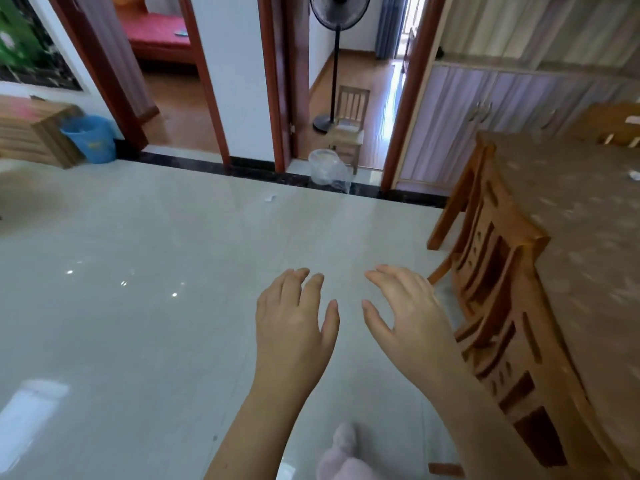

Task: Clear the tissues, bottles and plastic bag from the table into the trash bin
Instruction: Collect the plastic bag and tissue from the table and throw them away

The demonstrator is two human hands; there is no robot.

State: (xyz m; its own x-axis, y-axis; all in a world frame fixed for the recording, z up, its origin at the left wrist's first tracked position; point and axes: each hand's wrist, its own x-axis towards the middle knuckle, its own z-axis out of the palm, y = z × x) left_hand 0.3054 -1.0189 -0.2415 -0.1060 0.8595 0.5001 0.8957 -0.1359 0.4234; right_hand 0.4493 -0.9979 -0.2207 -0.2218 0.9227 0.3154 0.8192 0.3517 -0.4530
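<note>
My left hand [294, 320] and my right hand [407, 317] hover side by side over the pale tiled floor, palms down, fingers apart, both holding nothing. The table [585, 216] with a brown patterned cloth runs along the right edge. A small white scrap of tissue [634, 175] lies on it near the frame's right edge. A clear trash bin [325, 167] lined with a plastic bag stands far ahead by the doorway. A small white scrap [270, 198] lies on the floor left of that bin.
Wooden chairs [498, 306] are pushed in along the table's left side. A blue bucket [90, 138] stands beside a wooden cabinet [34, 133] at the far left. A standing fan [335, 64] and a small wooden chair [348, 128] are in the doorway.
</note>
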